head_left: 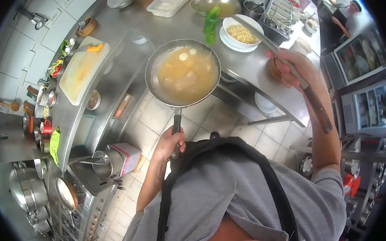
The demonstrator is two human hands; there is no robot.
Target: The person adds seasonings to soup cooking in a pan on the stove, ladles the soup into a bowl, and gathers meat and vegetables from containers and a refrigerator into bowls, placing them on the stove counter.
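Note:
My left hand (pixel 172 144) is wrapped round the black handle of a frying pan (pixel 148 81). The pan holds yellowish broth (pixel 183 74) with pale pieces in it. At the right, my right hand (pixel 293 68) grips a long utensil (pixel 318 110) with a wooden handle and a metal shaft. Its far end reaches up and left, where green leaves (pixel 211 25) hang beside a metal bowl (pixel 225 3). Below the shaft a white bowl (pixel 229 23) of noodles (pixel 242 34) sits on the steel counter.
A cutting board (pixel 82 74) with an orange piece lies on the left counter. White container (pixel 168 0) at the back, metal rack (pixel 280 15) at the back right. Stockpots (pixel 27 188) stand lower left. Another person (pixel 350 20) is at the far right.

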